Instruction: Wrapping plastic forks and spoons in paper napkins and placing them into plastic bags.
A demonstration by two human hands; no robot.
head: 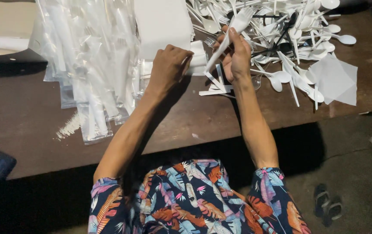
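Now right hand (pixel 237 56) gripping white fork (pixel 231 32) mid-handle: light, stiff, slick; left hand (pixel 168 65) pinching napkin (pixel 198 60), soft, at tabletop (pixel 194 117).

- A dark brown counter (pixel 220 117), worn and scuffed, spans the view.
- Grey concrete floor (pixel 350 173) lies below it, dim and shadowed.
- A pair of sandals (pixel 328 204) sits on that floor.

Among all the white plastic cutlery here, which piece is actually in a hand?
The white fork gripped by the right hand, raised, tines up; the other cutlery lies loose on the table.
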